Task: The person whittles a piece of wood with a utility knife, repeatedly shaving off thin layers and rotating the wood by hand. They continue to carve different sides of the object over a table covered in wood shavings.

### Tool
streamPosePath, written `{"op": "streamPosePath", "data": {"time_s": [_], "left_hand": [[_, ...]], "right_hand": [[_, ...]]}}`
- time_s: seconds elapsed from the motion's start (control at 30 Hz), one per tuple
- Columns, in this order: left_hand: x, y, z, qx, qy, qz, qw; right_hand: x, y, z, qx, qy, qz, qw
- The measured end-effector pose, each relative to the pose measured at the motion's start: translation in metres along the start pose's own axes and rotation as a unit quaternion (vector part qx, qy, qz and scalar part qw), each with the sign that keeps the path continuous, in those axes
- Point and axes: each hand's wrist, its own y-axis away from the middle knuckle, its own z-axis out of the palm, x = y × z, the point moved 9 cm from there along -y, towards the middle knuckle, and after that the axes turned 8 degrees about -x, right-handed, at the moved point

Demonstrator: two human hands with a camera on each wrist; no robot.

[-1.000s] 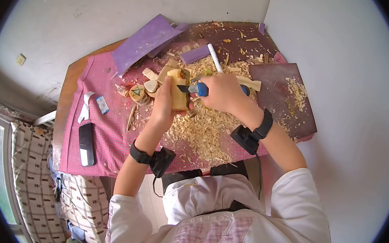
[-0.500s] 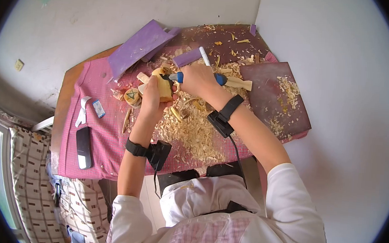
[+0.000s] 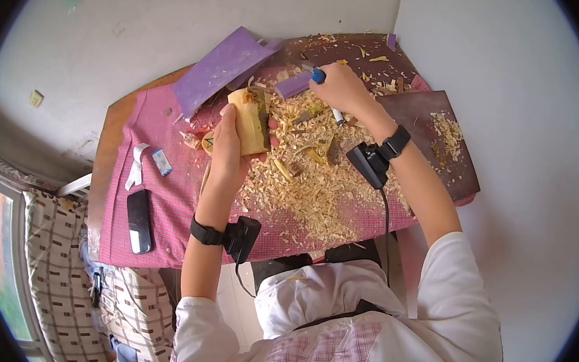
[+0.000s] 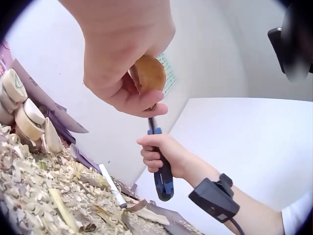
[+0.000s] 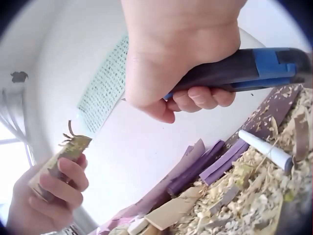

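In the head view my left hand [image 3: 227,145] grips a pale block of wood [image 3: 248,120] with dark bark along its right side. The fingers curl round the wood [image 5: 66,152], and curled shavings stick up from its end in the right wrist view. My right hand [image 3: 344,90] is wrapped round a blue-and-black utility knife [image 4: 165,178]. The blade points up and left in the head view, apart from the wood, over the far part of the table. Under both hands lies a heap of wood shavings [image 3: 315,197].
A white marker [image 5: 266,149] lies among the shavings. Purple folders [image 3: 220,70] lean at the back left, and a dark board [image 3: 429,137] lies at right. A round piece of wood with a drawn star [image 4: 14,84] sits nearby. A phone [image 3: 139,220] rests at the left edge.
The knife has moved off the wood, toward the far right, in my right hand. My left hand has kept hold of the wood, which now shows its bark side more.
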Motion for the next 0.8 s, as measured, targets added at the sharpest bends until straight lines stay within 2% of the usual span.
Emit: {"op": "streamPosePath", "data": {"time_s": [0.03, 0.1, 0.13, 0.2, 0.23, 0.27, 0.33, 0.4, 0.5, 0.6, 0.67, 0.7, 0.73, 0.8], "left_hand": [[-0.005, -0.004, -0.003, -0.011, 0.003, -0.007, 1.0], [-0.01, -0.001, -0.002, 0.0, 0.008, -0.009, 1.0], [-0.013, 0.0, -0.002, 0.01, 0.015, -0.013, 1.0], [-0.022, -0.003, -0.001, -0.002, 0.003, -0.004, 1.0], [-0.025, -0.004, 0.005, -0.021, -0.015, -0.003, 1.0], [-0.028, -0.006, 0.011, -0.04, -0.035, -0.001, 0.999], [-0.038, -0.011, 0.014, -0.024, -0.049, 0.001, 0.999], [-0.038, -0.014, 0.014, -0.016, -0.114, 0.027, 0.993], [-0.038, -0.014, 0.02, -0.027, -0.128, 0.052, 0.99], [-0.048, -0.019, 0.018, -0.025, -0.143, 0.052, 0.988], [-0.051, -0.023, 0.015, -0.012, -0.173, 0.069, 0.982], [-0.05, -0.023, 0.017, -0.013, -0.178, 0.076, 0.981], [-0.05, -0.023, 0.018, -0.016, -0.181, 0.076, 0.98], [-0.061, -0.026, 0.017, -0.04, -0.137, 0.018, 0.99]], "right_hand": [[0.0, 0.007, 0.003, -0.001, -0.001, 0.0, 1.0], [-0.016, 0.023, 0.006, 0.016, -0.084, -0.084, 0.993], [-0.02, 0.03, 0.011, 0.013, -0.083, -0.085, 0.993], [-0.035, 0.044, 0.011, 0.041, -0.182, -0.155, 0.97], [-0.042, 0.046, 0.015, 0.021, -0.122, -0.171, 0.977], [-0.044, 0.046, 0.019, 0.019, -0.122, -0.171, 0.977], [-0.055, 0.052, 0.019, 0.067, -0.073, -0.205, 0.974], [-0.053, 0.051, 0.023, 0.067, -0.051, -0.195, 0.977], [-0.04, 0.047, 0.029, 0.095, -0.024, -0.188, 0.977], [-0.034, 0.049, 0.026, 0.147, -0.02, -0.24, 0.959], [-0.037, 0.055, 0.023, 0.202, -0.006, -0.302, 0.932], [-0.034, 0.054, 0.023, 0.206, -0.007, -0.301, 0.931], [-0.034, 0.055, 0.025, 0.202, -0.017, -0.319, 0.926], [-0.032, 0.054, 0.023, 0.2, -0.028, -0.335, 0.92]]}}
